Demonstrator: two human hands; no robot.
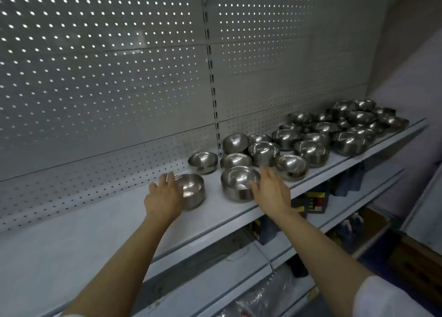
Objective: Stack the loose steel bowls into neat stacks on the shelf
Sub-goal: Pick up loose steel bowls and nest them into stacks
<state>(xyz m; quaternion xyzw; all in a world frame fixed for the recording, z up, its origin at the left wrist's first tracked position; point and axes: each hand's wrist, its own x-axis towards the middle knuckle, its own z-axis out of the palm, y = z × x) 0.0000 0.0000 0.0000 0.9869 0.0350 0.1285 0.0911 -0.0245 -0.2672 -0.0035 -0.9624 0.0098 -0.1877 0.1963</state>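
Many loose steel bowls lie on the white shelf (100, 223). A deep steel bowl (193, 190), seemingly nested on another, stands at the left end of the group. My left hand (163, 193) lies against its left side with the fingers reaching straight past the rim. A second steel bowl (236, 181) stands to the right of it near the shelf's front edge. My right hand (270, 188) is at this bowl's right side, thumb at the rim and fingers straight. Neither hand lifts anything.
More steel bowls (311, 149) crowd the shelf toward the back right, some tilted, some nested. A perforated back panel (107, 77) rises behind. Lower shelves (339, 211) with boxed goods sit below the front edge.
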